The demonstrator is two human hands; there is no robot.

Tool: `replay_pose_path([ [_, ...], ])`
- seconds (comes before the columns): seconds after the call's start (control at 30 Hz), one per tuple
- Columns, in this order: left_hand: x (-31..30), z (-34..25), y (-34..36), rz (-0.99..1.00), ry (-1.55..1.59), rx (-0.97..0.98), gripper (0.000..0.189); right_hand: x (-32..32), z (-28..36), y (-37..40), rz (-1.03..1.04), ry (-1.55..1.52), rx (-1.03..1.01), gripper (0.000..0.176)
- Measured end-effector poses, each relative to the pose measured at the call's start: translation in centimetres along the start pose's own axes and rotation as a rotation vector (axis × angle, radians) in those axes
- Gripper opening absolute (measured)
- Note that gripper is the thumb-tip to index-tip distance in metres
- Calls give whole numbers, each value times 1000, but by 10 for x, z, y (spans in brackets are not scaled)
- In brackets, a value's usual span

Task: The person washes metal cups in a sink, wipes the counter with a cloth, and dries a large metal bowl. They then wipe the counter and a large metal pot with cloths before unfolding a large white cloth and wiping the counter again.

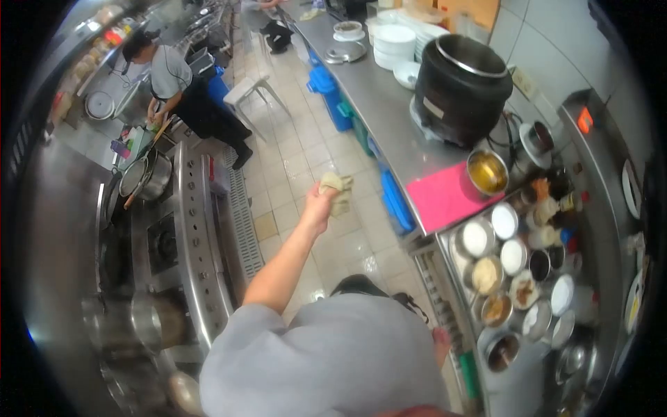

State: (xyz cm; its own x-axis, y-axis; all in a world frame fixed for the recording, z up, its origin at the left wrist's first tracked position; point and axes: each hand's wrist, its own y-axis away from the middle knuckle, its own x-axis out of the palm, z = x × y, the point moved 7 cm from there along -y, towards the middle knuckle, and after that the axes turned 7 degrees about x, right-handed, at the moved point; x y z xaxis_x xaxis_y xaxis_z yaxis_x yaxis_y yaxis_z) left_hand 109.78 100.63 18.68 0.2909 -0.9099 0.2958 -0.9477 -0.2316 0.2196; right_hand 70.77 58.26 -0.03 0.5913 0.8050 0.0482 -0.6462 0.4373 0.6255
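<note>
My left arm stretches forward over the tiled floor, and my left hand point(319, 210) is closed around a crumpled pale cloth point(337, 192). Part of the cloth hangs down from the fingers. Low at my right side, beside the prep counter, a small part of my right hand point(441, 345) shows past my grey shirt. Its fingers are too hidden to make out. A green object point(468, 375) is just below it, along the counter's front.
Stove point(198, 229) with pans lines the left. A co-worker point(177, 90) stands further ahead by a white stool point(256, 89). At right, the steel counter point(375, 111) bears a black soup warmer point(462, 90), pink board point(441, 198) and several seasoning bowls point(513, 256). Blue bins point(330, 97) stand beneath.
</note>
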Motion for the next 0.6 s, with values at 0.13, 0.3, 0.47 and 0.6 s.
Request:
replay_pose_path([
  [0.13,25,12,-67,85,-194,6,40,-21,-32,-24,-120,115,75,7],
  [0.3,67,-1,-192,87,-395,49,44,-9,-24,-30,-132,127,152,12],
  [0.47,133,-31,-372,250,-571,195,48,53,-14,-28,-264,48,258,16],
  [0.6,175,-4,-511,387,-983,501,54,148,14,-20,-271,125,199,12],
])
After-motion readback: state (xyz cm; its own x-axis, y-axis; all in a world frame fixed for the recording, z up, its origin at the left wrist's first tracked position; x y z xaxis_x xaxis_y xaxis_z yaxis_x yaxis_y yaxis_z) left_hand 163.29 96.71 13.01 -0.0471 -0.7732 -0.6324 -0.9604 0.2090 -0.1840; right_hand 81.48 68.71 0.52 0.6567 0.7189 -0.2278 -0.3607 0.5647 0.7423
